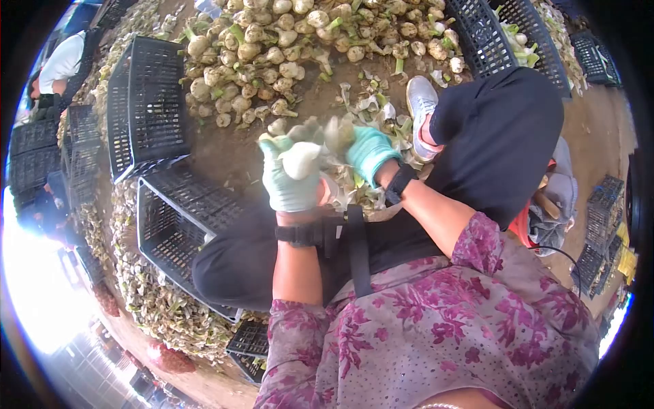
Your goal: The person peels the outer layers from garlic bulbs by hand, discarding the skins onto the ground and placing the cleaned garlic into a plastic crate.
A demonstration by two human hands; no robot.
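My left hand (pixel 289 178), in a pale green glove, is closed around a white garlic bulb (pixel 300 161). My right hand (pixel 371 155), in a teal glove, is curled and smeared by motion. A blurred, brownish garlic bulb (pixel 338 133) shows at its fingers, though the grip itself is hard to make out. Both hands are close together above my crossed legs. Just beyond them lies a large heap of unpeeled garlic bulbs (pixel 272 61), some with green stems. Loose garlic skins (pixel 368 180) are scattered beneath and beside my right hand.
Black plastic crates stand on my left, one upright (pixel 155 102) and one tipped near my knee (pixel 174 225). Another crate (pixel 480 37) is at the far right. My shoe (pixel 422 109) borders the heap. A person in white (pixel 63 63) works at far left.
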